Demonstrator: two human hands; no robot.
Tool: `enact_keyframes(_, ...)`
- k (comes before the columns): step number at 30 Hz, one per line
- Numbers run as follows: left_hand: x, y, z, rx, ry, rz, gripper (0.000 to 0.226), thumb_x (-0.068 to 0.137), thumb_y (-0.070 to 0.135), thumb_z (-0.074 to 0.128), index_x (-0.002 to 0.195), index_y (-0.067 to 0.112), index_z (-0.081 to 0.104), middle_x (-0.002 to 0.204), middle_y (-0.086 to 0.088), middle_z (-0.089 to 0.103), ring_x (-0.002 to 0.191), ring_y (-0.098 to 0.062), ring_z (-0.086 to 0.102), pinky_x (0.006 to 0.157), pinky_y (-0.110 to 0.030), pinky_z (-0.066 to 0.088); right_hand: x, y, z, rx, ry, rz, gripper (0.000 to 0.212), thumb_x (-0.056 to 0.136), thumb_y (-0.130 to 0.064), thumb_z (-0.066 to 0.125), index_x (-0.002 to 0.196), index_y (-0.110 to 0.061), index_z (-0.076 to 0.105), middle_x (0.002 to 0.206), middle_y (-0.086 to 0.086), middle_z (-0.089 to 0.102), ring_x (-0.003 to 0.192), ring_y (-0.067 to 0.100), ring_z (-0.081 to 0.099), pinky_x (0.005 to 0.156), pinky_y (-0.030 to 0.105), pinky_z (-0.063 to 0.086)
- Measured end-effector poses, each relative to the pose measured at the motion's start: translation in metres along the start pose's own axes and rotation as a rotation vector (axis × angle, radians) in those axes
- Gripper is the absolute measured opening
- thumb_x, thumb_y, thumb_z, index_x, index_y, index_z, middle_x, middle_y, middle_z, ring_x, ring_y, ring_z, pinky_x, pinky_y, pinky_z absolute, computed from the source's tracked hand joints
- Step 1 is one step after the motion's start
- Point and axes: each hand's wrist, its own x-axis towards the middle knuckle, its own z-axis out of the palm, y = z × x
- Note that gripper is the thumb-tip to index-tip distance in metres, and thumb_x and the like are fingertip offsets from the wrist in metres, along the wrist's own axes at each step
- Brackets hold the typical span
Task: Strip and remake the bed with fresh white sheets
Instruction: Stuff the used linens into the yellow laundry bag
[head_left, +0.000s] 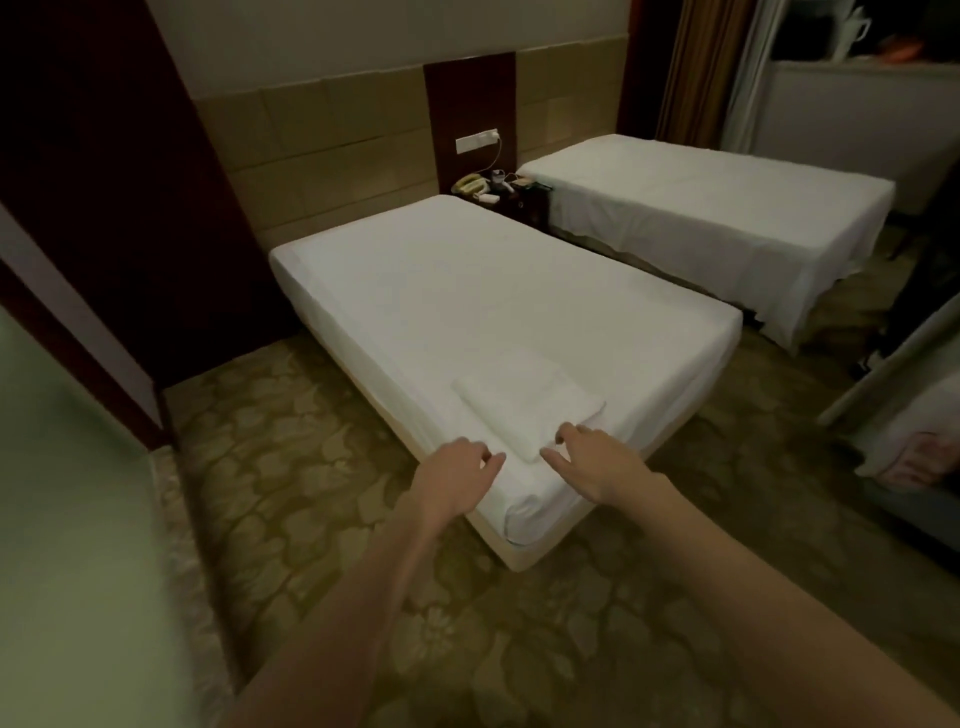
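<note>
Currently: both hands reach for the folded fresh sheet at the foot corner of the near bed.

Near bed (467, 291) carries a smooth white cover, and the folded sheet (524, 405) lies flat on it close to the foot corner. Left hand (457, 475) and right hand (587, 460) hover on either side of the fold's near end — fingers loosely spread, holding nothing; whether the fingertips touch the cloth cannot be told. Far bed (711, 208) stands well apart, draped in loose white cloth. Judged step: taking up the folded sheet for spreading. The next move calls for a pinch on the outer edges of the fold with both hands, then a lift and shake-out along the mattress length — keeping the cloth off the carpet (322, 467).
</note>
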Motion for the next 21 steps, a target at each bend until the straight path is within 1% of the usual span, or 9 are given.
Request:
enact_keyframes(2, 0.034, 0.019, -0.011, -0.012, 0.012, 0.0, 0.051, 0.101, 0.048, 0.03, 0.125, 0.013, 0.058, 0.124, -0.009, 0.058, 0.109, -0.025, 0.056, 0.095, -0.036, 0.045, 0.021, 0.031, 0.005, -0.034, -0.054, -0.001, 0.05, 0.101, -0.051, 0.028, 0.131, -0.014, 0.042, 0.131, 0.009, 0.054, 0.114, 0.025, 0.053, 0.098, 0.042, 0.045)
enact_keyframes(5, 0.082, 0.044, -0.027, -0.045, 0.093, -0.025, 0.05, 0.102, 0.046, 0.03, 0.123, 0.012, 0.058, 0.124, -0.009, 0.057, 0.112, -0.026, 0.054, 0.098, -0.037, 0.043, 0.054, 0.073, 0.001, -0.098, -0.109, -0.019, 0.051, 0.101, -0.052, 0.027, 0.131, -0.014, 0.042, 0.131, 0.01, 0.054, 0.115, 0.026, 0.053, 0.1, 0.043, 0.045)
enact_keyframes(8, 0.119, 0.062, -0.035, -0.116, 0.199, -0.064, 0.046, 0.101, 0.044, 0.035, 0.113, 0.01, 0.063, 0.113, -0.008, 0.062, 0.1, -0.024, 0.058, 0.089, -0.036, 0.047, 0.09, 0.102, -0.014, -0.158, -0.153, -0.062, 0.052, 0.101, -0.051, 0.027, 0.131, -0.012, 0.042, 0.132, 0.011, 0.052, 0.117, 0.027, 0.052, 0.1, 0.043, 0.044)
enact_keyframes(10, 0.136, 0.069, -0.036, -0.111, 0.221, -0.102, 0.045, 0.101, 0.044, 0.035, 0.109, 0.011, 0.064, 0.109, -0.005, 0.063, 0.097, -0.022, 0.059, 0.085, -0.033, 0.047, 0.116, 0.109, -0.027, -0.187, -0.163, -0.111, 0.051, 0.101, -0.05, 0.027, 0.13, -0.011, 0.043, 0.131, 0.012, 0.052, 0.117, 0.028, 0.052, 0.098, 0.042, 0.044)
enact_keyframes(14, 0.17, 0.066, -0.02, -0.114, 0.184, -0.189, 0.046, 0.102, 0.044, 0.034, 0.113, 0.011, 0.063, 0.11, -0.005, 0.062, 0.098, -0.021, 0.06, 0.089, -0.035, 0.049, 0.174, 0.11, -0.054, -0.186, -0.137, -0.208, 0.05, 0.101, -0.049, 0.029, 0.13, -0.011, 0.044, 0.128, 0.011, 0.054, 0.115, 0.028, 0.052, 0.092, 0.04, 0.044)
enact_keyframes(17, 0.2, 0.054, 0.005, -0.11, 0.09, -0.251, 0.048, 0.101, 0.046, 0.034, 0.114, 0.011, 0.063, 0.108, -0.005, 0.063, 0.094, -0.02, 0.061, 0.086, -0.034, 0.051, 0.218, 0.106, -0.076, -0.18, -0.099, -0.271, 0.051, 0.101, -0.049, 0.029, 0.131, -0.011, 0.044, 0.127, 0.01, 0.054, 0.115, 0.027, 0.051, 0.092, 0.04, 0.043)
enact_keyframes(19, 0.222, 0.042, 0.023, -0.138, 0.027, -0.289, 0.048, 0.101, 0.046, 0.033, 0.109, 0.01, 0.063, 0.105, -0.006, 0.064, 0.09, -0.02, 0.061, 0.084, -0.032, 0.051, 0.247, 0.103, -0.091, -0.182, -0.081, -0.292, 0.05, 0.101, -0.049, 0.029, 0.132, -0.011, 0.043, 0.129, 0.01, 0.053, 0.117, 0.027, 0.05, 0.093, 0.039, 0.043)
enact_keyframes(21, 0.246, 0.031, 0.03, -0.151, -0.013, -0.323, 0.047, 0.101, 0.046, 0.032, 0.099, 0.01, 0.062, 0.096, -0.005, 0.062, 0.085, -0.019, 0.058, 0.083, -0.03, 0.049, 0.276, 0.099, -0.105, -0.181, -0.063, -0.314, 0.05, 0.102, -0.048, 0.028, 0.133, -0.011, 0.042, 0.13, 0.01, 0.052, 0.117, 0.028, 0.049, 0.093, 0.04, 0.042)
